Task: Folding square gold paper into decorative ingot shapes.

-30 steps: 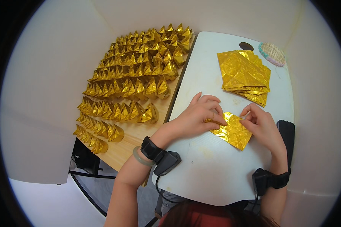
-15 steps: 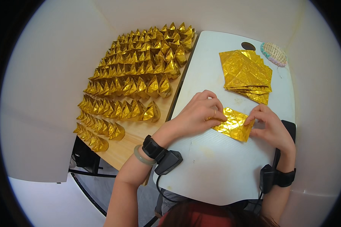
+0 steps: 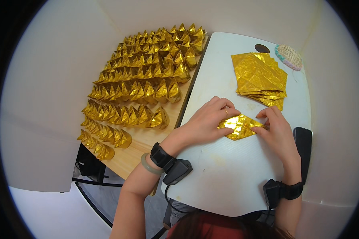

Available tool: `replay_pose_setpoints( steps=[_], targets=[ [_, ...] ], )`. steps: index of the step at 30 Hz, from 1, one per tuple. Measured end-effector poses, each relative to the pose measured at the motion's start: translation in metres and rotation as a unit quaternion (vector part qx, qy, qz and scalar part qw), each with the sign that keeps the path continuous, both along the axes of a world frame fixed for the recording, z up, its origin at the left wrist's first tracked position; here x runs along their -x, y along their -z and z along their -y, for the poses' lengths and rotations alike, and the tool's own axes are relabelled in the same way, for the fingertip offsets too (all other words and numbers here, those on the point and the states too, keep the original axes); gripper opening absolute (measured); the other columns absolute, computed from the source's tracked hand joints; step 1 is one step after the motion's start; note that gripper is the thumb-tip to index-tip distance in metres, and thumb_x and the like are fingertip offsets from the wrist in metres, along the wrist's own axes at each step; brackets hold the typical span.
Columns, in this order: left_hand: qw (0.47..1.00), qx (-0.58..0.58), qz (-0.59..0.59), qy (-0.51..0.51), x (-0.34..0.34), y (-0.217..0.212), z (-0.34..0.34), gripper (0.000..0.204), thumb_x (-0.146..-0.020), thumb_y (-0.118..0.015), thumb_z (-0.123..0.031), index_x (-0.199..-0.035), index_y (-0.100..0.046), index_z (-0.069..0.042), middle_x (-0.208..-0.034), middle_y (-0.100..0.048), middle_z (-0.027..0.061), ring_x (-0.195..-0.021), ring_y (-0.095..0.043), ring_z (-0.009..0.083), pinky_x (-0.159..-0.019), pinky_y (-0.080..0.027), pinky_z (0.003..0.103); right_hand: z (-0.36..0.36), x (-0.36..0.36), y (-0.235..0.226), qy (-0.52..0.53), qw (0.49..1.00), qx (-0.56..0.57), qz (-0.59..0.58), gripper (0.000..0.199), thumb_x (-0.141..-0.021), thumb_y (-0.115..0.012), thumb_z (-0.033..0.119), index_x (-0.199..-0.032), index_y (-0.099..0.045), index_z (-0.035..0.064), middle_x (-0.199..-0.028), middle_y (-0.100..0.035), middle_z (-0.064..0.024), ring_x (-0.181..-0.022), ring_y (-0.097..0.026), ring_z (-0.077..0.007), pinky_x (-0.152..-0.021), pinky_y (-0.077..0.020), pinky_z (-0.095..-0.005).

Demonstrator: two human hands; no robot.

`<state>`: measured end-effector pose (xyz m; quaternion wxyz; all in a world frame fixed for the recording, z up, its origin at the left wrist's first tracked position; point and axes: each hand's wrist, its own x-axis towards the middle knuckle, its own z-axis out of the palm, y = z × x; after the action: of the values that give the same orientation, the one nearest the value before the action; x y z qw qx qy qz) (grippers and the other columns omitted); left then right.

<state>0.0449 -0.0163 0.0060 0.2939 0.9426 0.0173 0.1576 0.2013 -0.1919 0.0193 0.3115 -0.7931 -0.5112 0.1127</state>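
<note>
A sheet of shiny gold foil paper (image 3: 240, 128), partly folded with slanted corners, lies on the white table between my hands. My left hand (image 3: 211, 121) grips its left end between thumb and fingers. At the opposite end, my right hand (image 3: 276, 129) pinches the right corner, thumb pressed on the foil. Just beyond them is a fanned stack of flat gold foil sheets (image 3: 260, 75).
Rows of folded gold foil pieces (image 3: 139, 87) stand on a wooden table (image 3: 147, 145) at the left. A woven pad (image 3: 288, 57) sits at the far right of the white table (image 3: 211, 175). A black object (image 3: 303, 149) lies beside my right forearm.
The foil sheet has gone from a rectangle to a shape with slanted corners. My right hand has shifted slightly left and its thumb now presses the right corner.
</note>
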Motion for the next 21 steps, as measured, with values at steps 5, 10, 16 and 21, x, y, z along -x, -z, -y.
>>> replay_pose_setpoints(
  steps=[5,10,16,21],
  targets=[
    [0.999,0.003,-0.045,-0.011,0.002,-0.003,0.0,0.043,-0.073,-0.075,-0.013,-0.114,-0.063,-0.006,-0.099,-0.056,0.007,-0.098,-0.049,0.0249,-0.087,-0.042,0.035,-0.002,0.003,-0.016,0.043,0.987,0.11,-0.112,0.031,-0.076,-0.075,0.013,-0.099,-0.057,0.0032,-0.085,-0.059,-0.0111,-0.079,-0.059,-0.027,-0.071,-0.0488,-0.0339],
    [0.999,0.037,-0.02,-0.032,-0.001,-0.004,0.0,0.034,-0.072,-0.075,-0.01,-0.105,-0.068,-0.009,-0.087,-0.057,0.0044,-0.091,-0.05,0.0245,-0.079,-0.044,0.036,-0.004,-0.002,-0.005,0.004,0.995,0.002,-0.104,0.021,-0.075,-0.073,0.008,-0.09,-0.059,0.0021,-0.077,-0.057,-0.0109,-0.077,-0.059,-0.025,-0.069,-0.0473,-0.0336],
    [0.992,0.008,0.128,0.003,-0.001,0.002,-0.004,0.015,-0.074,-0.074,-0.01,-0.09,-0.072,-0.01,-0.087,-0.059,0.0028,-0.094,-0.052,0.0226,-0.08,-0.045,0.035,-0.002,-0.007,0.0,-0.036,0.994,-0.104,0.018,0.012,-0.072,-0.062,-0.002,-0.083,-0.06,0.0013,-0.081,-0.058,-0.011,-0.081,-0.057,-0.0265,-0.072,-0.0467,-0.0367],
    [0.997,0.01,0.01,0.074,0.001,0.007,-0.008,0.029,-0.076,-0.074,-0.016,-0.105,-0.072,-0.013,-0.099,-0.06,0.0037,-0.099,-0.051,0.0238,-0.088,-0.044,0.035,-0.001,-0.01,0.004,-0.03,0.996,-0.062,0.061,0.011,-0.071,-0.056,-0.005,-0.08,-0.059,0.0008,-0.08,-0.057,-0.0108,-0.083,-0.054,-0.0299,-0.074,-0.0454,-0.0398]
  ],
)
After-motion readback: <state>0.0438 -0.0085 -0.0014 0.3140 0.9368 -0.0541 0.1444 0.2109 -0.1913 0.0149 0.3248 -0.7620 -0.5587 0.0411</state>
